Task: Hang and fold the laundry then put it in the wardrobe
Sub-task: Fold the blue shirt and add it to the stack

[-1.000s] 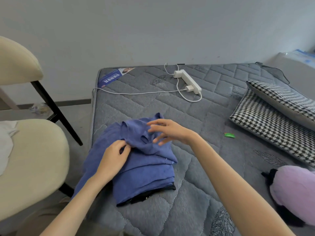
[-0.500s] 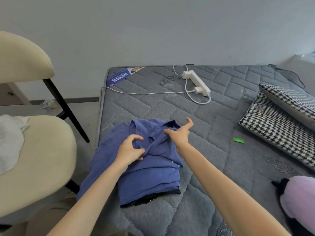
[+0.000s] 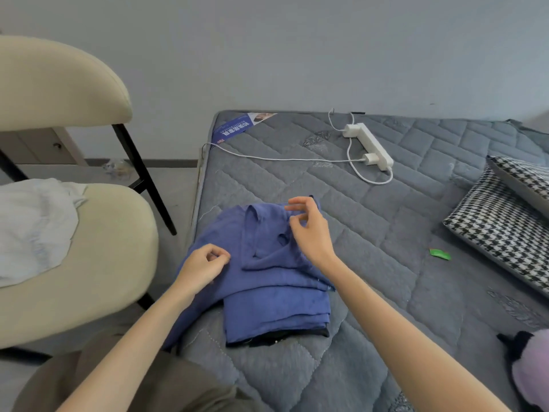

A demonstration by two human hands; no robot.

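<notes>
Two bare forearms reach out over an olive-clad lap (image 3: pixel 178 391) to a folded blue garment (image 3: pixel 276 281). It lies near the left edge of a grey quilted mattress (image 3: pixel 386 292), on top of a dark garment (image 3: pixel 285 337) whose edge peeks out at the near side.

The left hand (image 3: pixel 205 264), which half a second ago was curled on the cloth by the collar, has slid left and nearer, onto the loose flap that hangs off the mattress edge. Its fingers are curled against the thumb; whether they pinch cloth cannot be told. The right hand (image 3: pixel 309 230), pinching the far corner before, has let go and hovers just above the garment, fingers loosely bent and holding nothing.

Further out on the mattress lie a green scrap (image 3: pixel 439 254), a houndstooth pillow (image 3: pixel 499 233) at the right, and a white power strip (image 3: pixel 371 145) with its cable (image 3: pixel 282 158). A purple plush toy (image 3: pixel 531 373) sits at the near right. Left of the bed stands a cream chair (image 3: pixel 104 263) with a white cloth (image 3: pixel 32 227) on its seat. Behind is a plain grey wall (image 3: pixel 297 55).
</notes>
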